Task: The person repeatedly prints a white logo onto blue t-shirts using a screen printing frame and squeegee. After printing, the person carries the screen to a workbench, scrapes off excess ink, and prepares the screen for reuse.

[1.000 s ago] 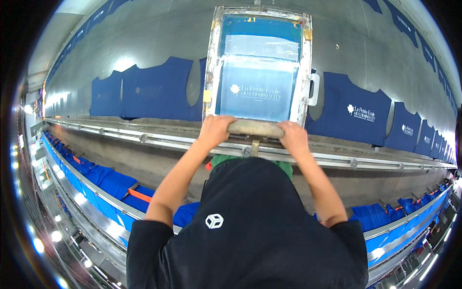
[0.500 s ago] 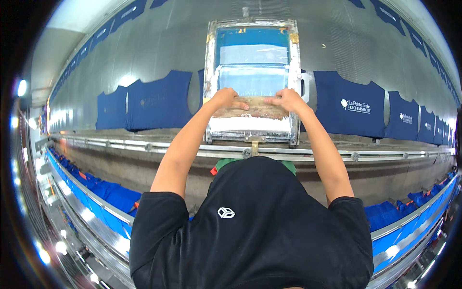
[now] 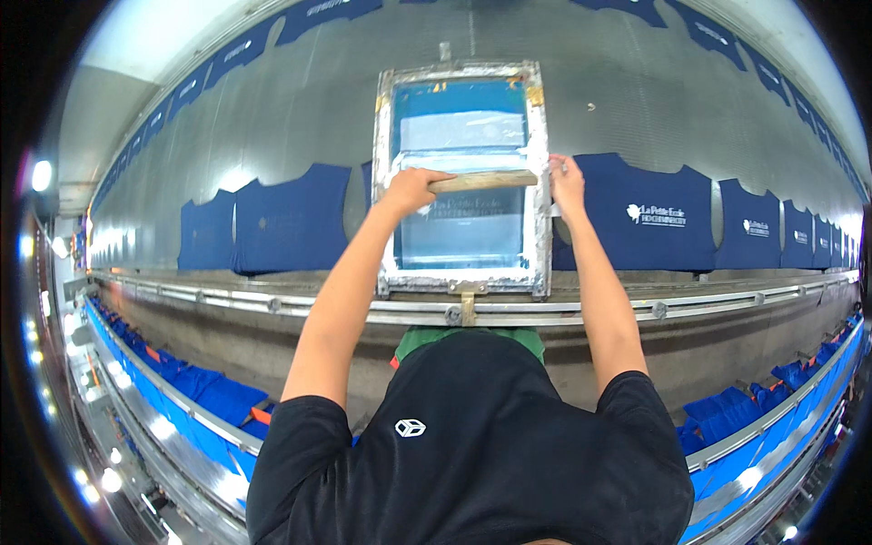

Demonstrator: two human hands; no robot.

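Observation:
A silk-screen frame [image 3: 385,238] with tape-worn edges lies over a navy cloth piece. My left hand [image 3: 409,192] is closed round the left end of a wooden squeegee [image 3: 490,180], which spans the blue mesh [image 3: 461,247]. Below the squeegee, pale lettering shows through the mesh. At the frame's right side my right hand [image 3: 568,189] has its fingers curled at the white side handle [image 3: 555,211], mostly covering it. To the right lies a navy cloth piece [image 3: 640,227] with a white print; a navy piece on the left [image 3: 292,222] bears only a faint mark.
A metal rail [image 3: 381,312] runs along the table's near edge, with a bracket [image 3: 468,307] at the frame. More navy pieces [image 3: 748,222] line the grey table [image 3: 318,127]. Blue cloth [image 3: 213,392] lies on racks behind me at both sides.
The squeegee has moved from the frame's near end to mid-mesh, uncovering the lettering. My right hand has left it for the frame's right side; my left hand keeps hold.

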